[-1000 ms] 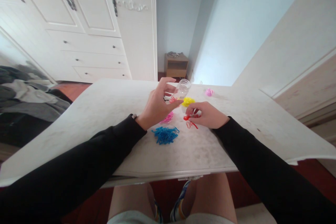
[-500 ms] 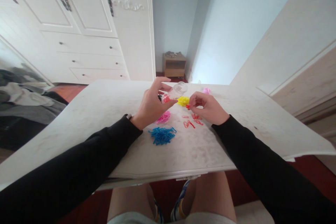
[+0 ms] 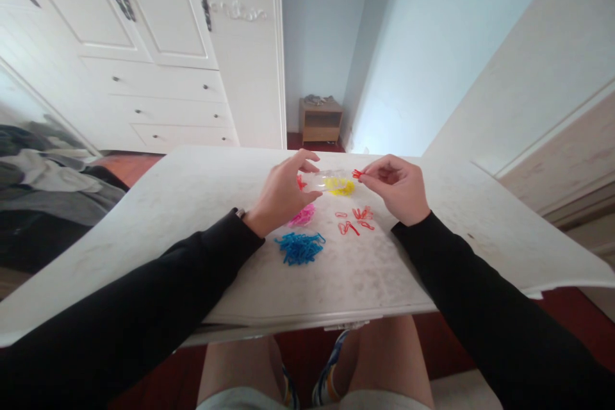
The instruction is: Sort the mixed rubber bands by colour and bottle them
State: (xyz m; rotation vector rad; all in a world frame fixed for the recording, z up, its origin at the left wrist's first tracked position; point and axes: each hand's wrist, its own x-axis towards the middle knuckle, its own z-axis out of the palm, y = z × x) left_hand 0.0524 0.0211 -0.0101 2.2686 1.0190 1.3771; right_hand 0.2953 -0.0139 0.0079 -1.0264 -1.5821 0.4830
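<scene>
My left hand (image 3: pixel 287 189) is wrapped round a clear jar (image 3: pixel 324 181), tipped on its side with its mouth towards the right. Red pieces (image 3: pixel 301 182) show at the jar's base end, beside my palm. Between thumb and fingertips, my right hand (image 3: pixel 396 187) pinches a few red paper clips (image 3: pixel 357 174) just right of the jar's mouth. Several loose red paper clips (image 3: pixel 354 221) lie on the table below. Behind the jar sits a yellow pile (image 3: pixel 342 188). A pink pile (image 3: pixel 303 214) and a blue paper clip pile (image 3: pixel 300 248) lie nearer me.
The white table (image 3: pixel 192 186) has its front edge close above my legs. Beyond it stand a white wardrobe (image 3: pixel 158 77) and a small wooden cabinet (image 3: pixel 321 136). Dark and grey clothes (image 3: pixel 52 186) are heaped at the left.
The jar has tipped from slanting upward to nearly level. My right hand has risen and shifted right, bringing the pinched red paper clips up to the jar's mouth.
</scene>
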